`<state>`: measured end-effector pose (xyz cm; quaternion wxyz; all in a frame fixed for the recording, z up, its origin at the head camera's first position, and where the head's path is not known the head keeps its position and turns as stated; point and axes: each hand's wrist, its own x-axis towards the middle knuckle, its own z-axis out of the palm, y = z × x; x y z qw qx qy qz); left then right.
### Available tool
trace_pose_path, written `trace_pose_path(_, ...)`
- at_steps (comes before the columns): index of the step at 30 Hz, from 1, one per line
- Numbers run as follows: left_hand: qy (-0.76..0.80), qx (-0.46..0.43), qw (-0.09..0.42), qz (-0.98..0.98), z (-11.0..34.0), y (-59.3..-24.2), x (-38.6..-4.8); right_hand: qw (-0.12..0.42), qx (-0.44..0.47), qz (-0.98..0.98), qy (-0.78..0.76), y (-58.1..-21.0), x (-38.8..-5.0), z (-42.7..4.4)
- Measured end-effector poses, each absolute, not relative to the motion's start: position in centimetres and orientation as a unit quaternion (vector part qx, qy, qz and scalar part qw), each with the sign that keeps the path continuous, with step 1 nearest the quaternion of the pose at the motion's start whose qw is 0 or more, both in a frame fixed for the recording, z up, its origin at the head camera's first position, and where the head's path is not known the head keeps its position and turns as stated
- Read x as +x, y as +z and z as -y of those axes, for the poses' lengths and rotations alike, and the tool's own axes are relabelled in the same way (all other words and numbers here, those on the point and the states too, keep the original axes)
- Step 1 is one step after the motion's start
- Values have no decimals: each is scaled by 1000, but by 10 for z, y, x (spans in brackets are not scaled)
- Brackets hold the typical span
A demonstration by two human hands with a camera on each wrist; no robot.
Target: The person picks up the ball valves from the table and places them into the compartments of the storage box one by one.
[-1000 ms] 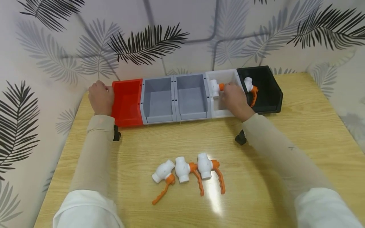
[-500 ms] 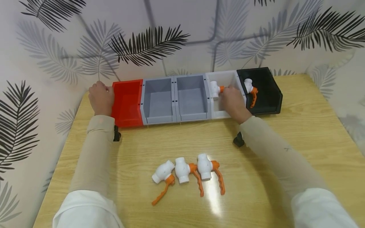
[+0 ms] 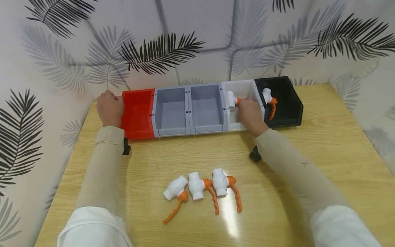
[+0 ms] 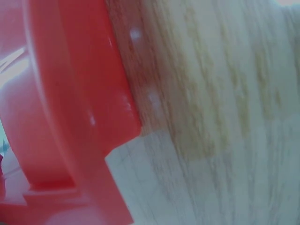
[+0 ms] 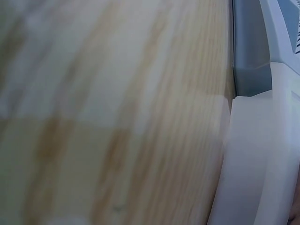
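In the head view, the left hand (image 3: pixel 110 109) is at the left wall of the red bin (image 3: pixel 137 115), fingers curled at its rim; the fingertips are hidden. The right hand (image 3: pixel 252 115) reaches into the white bin (image 3: pixel 233 127), its curled fingers at the orange handle of a white valve (image 3: pixel 230 100) that lies against the bin's left side. Most of that handle is hidden by the hand. A second valve (image 3: pixel 267 96) with an orange handle lies in the black bin (image 3: pixel 288 109). The left wrist view shows the red bin (image 4: pixel 79 93) beside the table; neither wrist view shows the fingers clearly.
Two grey bins (image 3: pixel 171 132) (image 3: pixel 207 128) stand between the red and white ones, all joined in a row. Nearer on the wooden table (image 3: pixel 148 164) lie three white valves (image 3: pixel 176 187) (image 3: pixel 196 187) (image 3: pixel 219 183) with orange handles. A leaf-patterned covering (image 3: pixel 191 20) rises behind.
The right hand has shifted slightly left, away from the black bin's wall, still at the valve in the white bin. The left hand keeps its place; the head view has tilted up slightly.
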<state>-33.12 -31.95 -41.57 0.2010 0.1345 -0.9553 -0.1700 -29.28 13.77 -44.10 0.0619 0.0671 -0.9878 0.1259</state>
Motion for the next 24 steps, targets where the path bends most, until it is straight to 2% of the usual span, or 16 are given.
trace_pose_path(8, -164, 128, 208, 956, 321, -416, -331, 71, 60, 988, 126, -442, -294, -136)
trace_pose_path(24, -149, 119, 218, 957, 320, -415, -330, 23, 28, 995, 90, -438, -292, -127)
